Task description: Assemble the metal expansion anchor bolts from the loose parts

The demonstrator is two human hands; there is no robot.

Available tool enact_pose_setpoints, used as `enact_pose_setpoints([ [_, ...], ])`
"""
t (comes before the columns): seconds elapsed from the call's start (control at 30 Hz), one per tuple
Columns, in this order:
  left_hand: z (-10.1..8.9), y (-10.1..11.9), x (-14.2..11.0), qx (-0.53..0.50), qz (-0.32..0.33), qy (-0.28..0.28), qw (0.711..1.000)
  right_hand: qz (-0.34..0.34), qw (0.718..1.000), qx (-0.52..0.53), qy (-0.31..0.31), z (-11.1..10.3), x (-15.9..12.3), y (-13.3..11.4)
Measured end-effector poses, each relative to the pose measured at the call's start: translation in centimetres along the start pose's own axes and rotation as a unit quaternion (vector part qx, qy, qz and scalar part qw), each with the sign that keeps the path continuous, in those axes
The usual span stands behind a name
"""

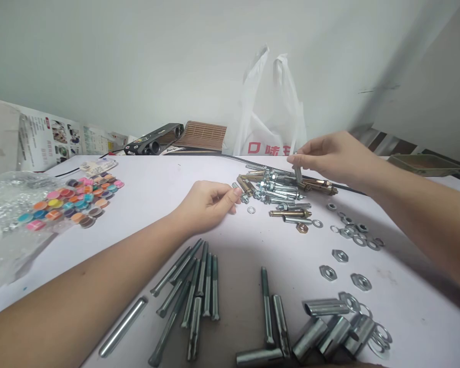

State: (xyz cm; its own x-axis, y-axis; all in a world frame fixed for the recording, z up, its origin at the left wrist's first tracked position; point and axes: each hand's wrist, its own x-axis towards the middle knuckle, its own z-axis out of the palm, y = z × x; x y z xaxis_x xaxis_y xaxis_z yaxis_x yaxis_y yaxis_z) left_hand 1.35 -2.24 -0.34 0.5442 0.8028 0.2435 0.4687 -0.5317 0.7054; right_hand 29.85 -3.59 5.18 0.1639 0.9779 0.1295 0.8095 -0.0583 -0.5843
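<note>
My left hand (214, 204) is closed in a pinch beside the near left edge of a pile of expansion bolts (278, 189). A small silver metal bit shows at its fingertips, too covered to name. Over the right part of the pile, my right hand (325, 156) pinches a silver metal sleeve (298, 175) that points downward. The pile mixes silver and brass-coloured bolts. Just in front of it lie a washer (251, 210), a brass-coloured nut (302, 228) and a loose brass-coloured bolt (290, 213).
Several long bolts (195, 278) lie nearest me, with thick sleeves (310, 337) to their right. Hex nuts (340, 255) and washers (360, 240) are scattered at right. Colourful discs (76, 199) and clear plastic wrap (7, 220) occupy the left. A white bag (268, 117) stands behind.
</note>
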Motion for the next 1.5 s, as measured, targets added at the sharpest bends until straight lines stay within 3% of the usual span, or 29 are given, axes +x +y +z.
enact_pose_setpoints([
  [0.1, 0.0, 0.1, 0.1, 0.004, -0.006, -0.007, 1.000, -0.108, 0.993, -0.045, 0.027, 1.2, 0.3, 0.5],
  [0.2, 0.1, 0.1, 0.2, 0.005, -0.024, -0.018, 1.000, -0.150, 0.987, -0.065, -0.011, 2.7, 0.7, 1.3],
  [0.33, 0.0, 0.3, 0.2, 0.006, -0.029, -0.026, 0.999, -0.148, 0.985, -0.075, -0.054, 3.9, 0.8, 2.1],
  [0.53, 0.0, 0.3, 0.1, -0.002, -0.022, -0.023, 0.999, -0.099, 0.993, -0.056, -0.021, 3.8, 0.7, 2.1],
  [1.1, -0.1, 0.3, 0.0, -0.018, -0.035, -0.015, 0.999, -0.075, 0.995, -0.041, 0.045, 3.8, 0.7, 2.2],
  [1.27, 0.0, 0.3, 0.2, -0.025, -0.036, -0.010, 0.999, -0.138, 0.988, -0.053, 0.053, 2.9, -1.2, -0.8],
  [1.33, 0.0, 0.4, 0.2, -0.027, -0.037, -0.011, 0.999, -0.189, 0.979, -0.078, 0.010, 2.8, -3.4, -3.2],
  [1.4, -0.1, 0.4, 0.2, -0.031, -0.042, -0.009, 0.999, -0.241, 0.962, -0.098, -0.078, 3.3, -6.2, -5.4],
  [1.5, -0.1, 0.4, 0.1, -0.038, -0.063, -0.002, 0.997, -0.249, 0.956, -0.086, -0.129, 4.8, -10.3, -7.2],
])
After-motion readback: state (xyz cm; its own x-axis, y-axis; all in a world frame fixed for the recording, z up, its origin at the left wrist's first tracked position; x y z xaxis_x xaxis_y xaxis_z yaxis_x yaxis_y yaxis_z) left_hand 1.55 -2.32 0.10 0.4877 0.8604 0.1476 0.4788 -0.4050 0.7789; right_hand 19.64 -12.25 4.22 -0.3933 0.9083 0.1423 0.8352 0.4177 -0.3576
